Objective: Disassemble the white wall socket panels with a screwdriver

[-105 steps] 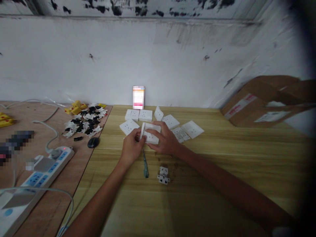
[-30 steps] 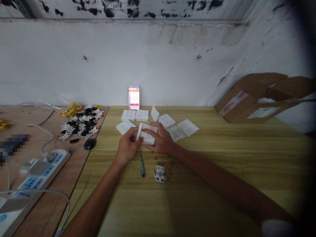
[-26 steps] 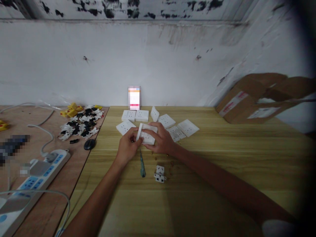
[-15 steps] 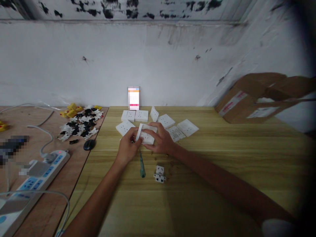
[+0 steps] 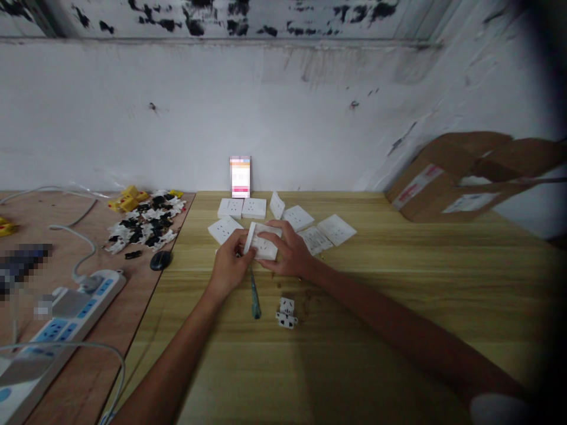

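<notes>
My left hand (image 5: 230,260) and right hand (image 5: 290,251) grip one white squarish plastic socket plate (image 5: 267,250) between them, fingers half-curled, pressed against it; some left fingertips hidden. Slim teal-handled tool (image 5: 255,302) lies just my side of left fingers, white plastic socket inserts (image 5: 287,306) my side of right. More white socket plates (image 5: 297,218) just beyond fingertips.

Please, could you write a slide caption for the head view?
Left hand and right hand hold a white rectangular plastic socket panel above a yellowish wooden tabletop, near a slim green-handled tool.

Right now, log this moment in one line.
left hand: holds white socket; right hand: holds same; green-handled tool: on table; lit screen: upright
</notes>
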A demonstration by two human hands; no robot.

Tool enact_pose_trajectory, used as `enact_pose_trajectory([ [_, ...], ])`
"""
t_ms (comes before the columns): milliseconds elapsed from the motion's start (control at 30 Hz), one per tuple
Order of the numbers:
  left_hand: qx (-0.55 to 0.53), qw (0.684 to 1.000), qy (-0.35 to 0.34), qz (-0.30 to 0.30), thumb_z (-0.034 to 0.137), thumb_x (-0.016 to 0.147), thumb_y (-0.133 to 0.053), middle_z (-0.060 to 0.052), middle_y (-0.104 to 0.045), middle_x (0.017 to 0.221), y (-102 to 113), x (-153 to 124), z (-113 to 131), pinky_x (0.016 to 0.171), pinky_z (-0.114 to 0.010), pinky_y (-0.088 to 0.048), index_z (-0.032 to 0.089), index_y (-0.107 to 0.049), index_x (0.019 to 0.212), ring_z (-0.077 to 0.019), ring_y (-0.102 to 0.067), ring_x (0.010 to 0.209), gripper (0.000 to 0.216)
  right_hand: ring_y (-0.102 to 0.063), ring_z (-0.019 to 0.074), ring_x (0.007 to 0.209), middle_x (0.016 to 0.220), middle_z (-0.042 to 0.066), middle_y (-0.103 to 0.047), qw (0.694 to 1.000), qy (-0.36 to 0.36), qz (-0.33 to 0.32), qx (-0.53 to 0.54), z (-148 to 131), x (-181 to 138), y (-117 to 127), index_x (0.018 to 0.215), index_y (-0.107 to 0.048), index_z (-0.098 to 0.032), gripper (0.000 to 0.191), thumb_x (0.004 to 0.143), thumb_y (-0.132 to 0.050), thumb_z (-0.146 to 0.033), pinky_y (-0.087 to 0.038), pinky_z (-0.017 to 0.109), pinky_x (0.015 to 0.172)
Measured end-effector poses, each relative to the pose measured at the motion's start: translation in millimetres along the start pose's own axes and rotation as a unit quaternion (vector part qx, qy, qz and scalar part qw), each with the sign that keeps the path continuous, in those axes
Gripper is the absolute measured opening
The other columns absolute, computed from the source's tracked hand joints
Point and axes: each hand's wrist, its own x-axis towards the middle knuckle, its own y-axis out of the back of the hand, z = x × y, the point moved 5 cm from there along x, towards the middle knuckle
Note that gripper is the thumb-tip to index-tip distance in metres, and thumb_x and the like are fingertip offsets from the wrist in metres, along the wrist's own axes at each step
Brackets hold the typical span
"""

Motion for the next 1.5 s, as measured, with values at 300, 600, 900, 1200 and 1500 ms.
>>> enact_pose_trajectory([
  [300, -0.012, 1.000, 0.013, 0.015, 0.028, 0.082, -0.074, -0.001, -0.070, 0.084, 1, -2, 2, 0.065, -0.028, -0.050, 0.020, -0.067, 0.117, -0.0168, -0.058, 0.070, 0.036, -0.057, 0.0337, 0.128, 0.142, 0.015, -0.048, 1.000, 0.006, 0.004, 0.006, 0, 0, 0, 0.139, -0.051, -0.029, 0.066, 0.082, -0.082, -0.040, -0.061, 0.054, 0.097],
  [600, -0.026, 0.999, 0.014, 0.012, 0.027, 0.083, -0.074, -0.001, -0.070, 0.086, -1, -2, 5, 0.063, -0.026, -0.050, 0.018, -0.067, 0.116, -0.0153, -0.058, 0.070, 0.035, -0.060, 0.0335, 0.124, 0.136, 0.015, -0.054, 0.999, 0.012, 0.029, 0.021, 0, 0, 3, 0.133, -0.052, -0.028, 0.061, 0.081, -0.083, -0.040, -0.061, 0.054, 0.094],
  [900, -0.025, 0.999, 0.028, 0.010, 0.028, 0.083, -0.072, -0.001, -0.070, 0.084, -2, -2, 3, 0.059, -0.025, -0.050, 0.018, -0.066, 0.117, -0.0146, -0.059, 0.067, 0.035, -0.058, 0.0351, 0.125, 0.135, 0.017, -0.053, 0.999, 0.003, 0.016, 0.045, 3, 0, 1, 0.134, -0.049, -0.026, 0.067, 0.080, -0.084, -0.045, -0.059, 0.055, 0.095],
  [1200, -0.090, 0.995, 0.052, -0.006, 0.037, 0.083, -0.073, -0.003, -0.068, 0.086, -2, -4, 9, 0.048, -0.025, -0.052, 0.016, -0.064, 0.120, -0.0140, -0.057, 0.061, 0.043, -0.051, 0.0356, 0.135, 0.144, 0.014, -0.049, 0.985, -0.052, 0.040, 0.161, 4, 13, 13, 0.145, -0.040, -0.030, 0.076, 0.082, -0.081, -0.041, -0.048, 0.060, 0.113],
  [1500, -0.137, 0.990, 0.023, -0.022, 0.045, 0.083, -0.078, -0.005, -0.071, 0.089, -4, -5, 11, 0.056, -0.028, -0.057, 0.018, -0.062, 0.114, -0.0151, -0.062, 0.065, 0.045, -0.068, 0.0249, 0.111, 0.124, 0.006, -0.072, 0.945, -0.220, 0.035, 0.239, 15, 26, 18, 0.127, -0.062, -0.030, 0.028, 0.101, -0.060, -0.039, -0.056, 0.044, 0.094],
])
